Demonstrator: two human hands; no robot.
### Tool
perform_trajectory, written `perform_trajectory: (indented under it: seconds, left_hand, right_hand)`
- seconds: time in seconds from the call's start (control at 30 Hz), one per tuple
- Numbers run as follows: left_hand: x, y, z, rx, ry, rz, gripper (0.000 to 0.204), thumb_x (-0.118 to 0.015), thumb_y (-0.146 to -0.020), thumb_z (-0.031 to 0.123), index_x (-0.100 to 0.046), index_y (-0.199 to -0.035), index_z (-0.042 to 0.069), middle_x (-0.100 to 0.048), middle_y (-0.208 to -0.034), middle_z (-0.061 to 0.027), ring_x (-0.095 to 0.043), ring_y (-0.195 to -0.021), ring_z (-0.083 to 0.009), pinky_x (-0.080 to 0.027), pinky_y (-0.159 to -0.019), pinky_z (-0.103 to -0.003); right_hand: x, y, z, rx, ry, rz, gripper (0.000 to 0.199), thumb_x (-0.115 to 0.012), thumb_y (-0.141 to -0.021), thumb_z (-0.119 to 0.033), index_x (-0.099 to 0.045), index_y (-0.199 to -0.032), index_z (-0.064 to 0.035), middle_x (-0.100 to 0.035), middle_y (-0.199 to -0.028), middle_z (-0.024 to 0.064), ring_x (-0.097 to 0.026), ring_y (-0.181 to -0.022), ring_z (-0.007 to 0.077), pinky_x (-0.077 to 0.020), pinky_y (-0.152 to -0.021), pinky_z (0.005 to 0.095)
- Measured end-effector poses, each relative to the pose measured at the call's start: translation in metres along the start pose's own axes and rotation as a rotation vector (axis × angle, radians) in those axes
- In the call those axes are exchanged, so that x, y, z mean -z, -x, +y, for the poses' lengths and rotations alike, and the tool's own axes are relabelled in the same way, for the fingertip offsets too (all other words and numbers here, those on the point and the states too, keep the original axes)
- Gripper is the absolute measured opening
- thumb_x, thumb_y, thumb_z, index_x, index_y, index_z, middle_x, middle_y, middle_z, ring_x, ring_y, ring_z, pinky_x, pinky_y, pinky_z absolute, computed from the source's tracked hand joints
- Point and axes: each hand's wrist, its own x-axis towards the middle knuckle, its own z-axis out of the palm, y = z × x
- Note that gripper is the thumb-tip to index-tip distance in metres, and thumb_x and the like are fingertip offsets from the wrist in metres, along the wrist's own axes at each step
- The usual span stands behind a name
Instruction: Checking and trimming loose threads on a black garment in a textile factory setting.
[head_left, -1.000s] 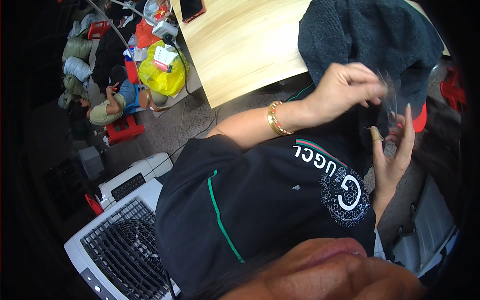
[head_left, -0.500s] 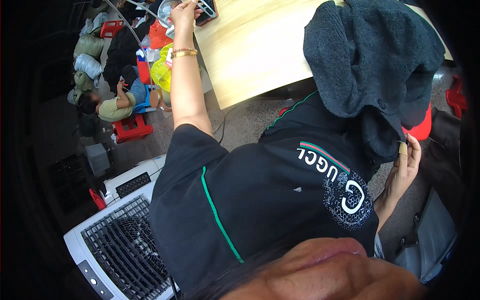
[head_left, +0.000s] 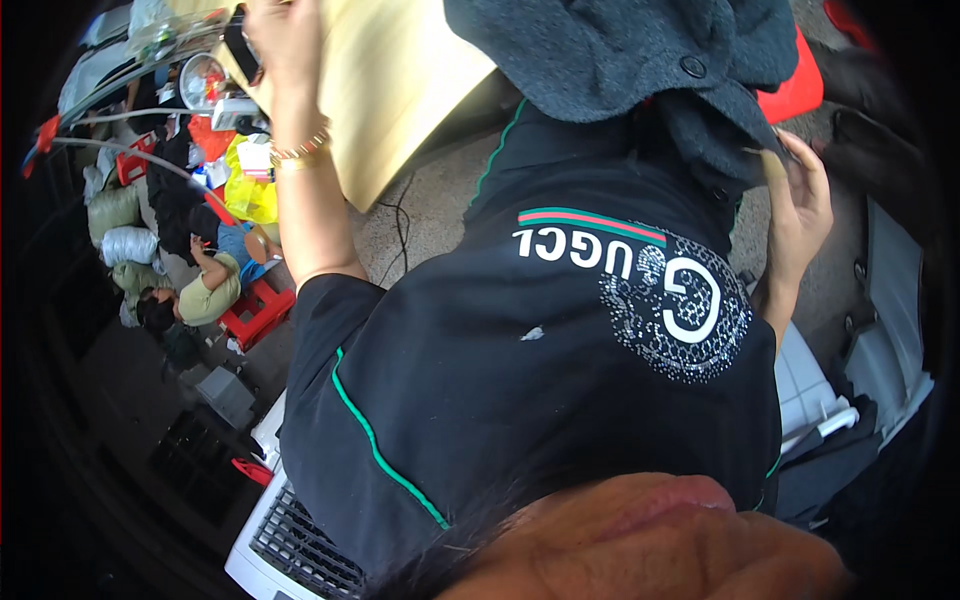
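Observation:
A dark grey coat (head_left: 620, 60) with round buttons hangs over the table edge and across my lap. At its lower right edge, my right hand (head_left: 800, 205) pinches the cloth between thumb and fingers. My left hand (head_left: 283, 45) reaches over the table at the far left, smeared by motion, its fingertips partly cut off by the top of the picture. Beside it lies a black phone (head_left: 240, 48); whether the hand touches the phone or holds anything is hidden.
The pale wooden table (head_left: 385, 90) stands in front of me. Left of it are a clear round bowl (head_left: 203, 82), a yellow bag (head_left: 250, 190) and a seated person (head_left: 208, 288) by a red stool (head_left: 258, 312). A white air cooler (head_left: 300, 550) stands lower left. Black cables (head_left: 400, 220) trail on the floor.
My left hand has moved right, from between the bowl and the phone to the phone's other side. My right hand keeps hold of the coat edge. The whole view has shifted.

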Motion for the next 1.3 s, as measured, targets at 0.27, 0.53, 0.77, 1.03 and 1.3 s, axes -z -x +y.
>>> perform_trajectory:
  seconds: [0.27, 0.53, 0.77, 1.03, 1.3]
  left_hand:
    - [-0.099, 0.123, 0.112, -0.591, -0.11, -0.598, 0.025, -0.079, -0.076, 0.031, -0.072, -0.09, 0.012, -0.062, -0.086, -0.002, -0.059, -0.084, -0.0203, -0.047, -0.074, -0.035]
    - [-0.08, 0.105, 0.116, 0.168, 0.462, -0.883, 0.019, -0.065, -0.094, 0.016, -0.067, -0.103, 0.0, -0.061, -0.082, 0.0051, -0.052, -0.076, -0.0001, -0.043, -0.066, -0.017]
    - [-0.06, 0.086, 0.12, 0.355, 0.412, -0.972, 0.015, -0.068, -0.091, 0.013, -0.068, -0.099, 0.001, -0.062, -0.08, 0.0053, -0.054, -0.075, -0.0002, -0.042, -0.064, -0.016]
    - [-0.08, 0.087, 0.171, -0.011, 0.664, -0.654, 0.012, -0.073, -0.082, 0.005, -0.067, -0.091, -0.002, -0.064, -0.084, -0.0038, -0.062, -0.08, -0.0102, -0.05, -0.071, -0.024]
    - [-0.095, 0.08, 0.175, 0.121, 0.757, -0.941, 0.013, -0.061, -0.094, 0.009, -0.063, -0.094, -0.004, -0.059, -0.085, -0.0012, -0.054, -0.081, -0.0075, -0.044, -0.072, -0.023]
  right_hand:
    - [0.004, -0.004, 0.005, 0.068, 0.118, 0.066, 0.029, -0.062, -0.092, 0.003, -0.061, -0.12, 0.0067, -0.066, -0.112, 0.0104, -0.062, -0.099, 0.0105, -0.0497, -0.089, 0.022]
    - [0.028, -0.012, 0.01, 0.037, -0.044, 0.109, 0.029, -0.06, -0.091, 0.005, -0.056, -0.12, 0.0072, -0.066, -0.113, 0.0132, -0.063, -0.103, 0.0138, -0.0493, -0.092, 0.0235]
    - [0.032, -0.035, -0.014, 0.341, 0.004, 0.241, 0.02, -0.058, -0.093, 0.002, -0.061, -0.111, 0.0099, -0.067, -0.11, 0.0224, -0.066, -0.101, 0.0239, -0.0512, -0.093, 0.0307]
    - [-0.025, -0.034, -0.086, 0.887, 0.346, -0.384, 0.035, -0.073, -0.064, 0.004, -0.073, -0.098, -0.0024, -0.062, -0.099, 0.0093, -0.065, -0.08, 0.0196, -0.0538, -0.065, 0.0269]
    - [-0.041, -0.047, -0.084, 1.025, 0.489, -0.35, 0.029, -0.075, -0.068, 0.002, -0.073, -0.096, -0.002, -0.061, -0.08, 0.0066, -0.063, -0.063, 0.0174, -0.0485, -0.049, 0.0273]
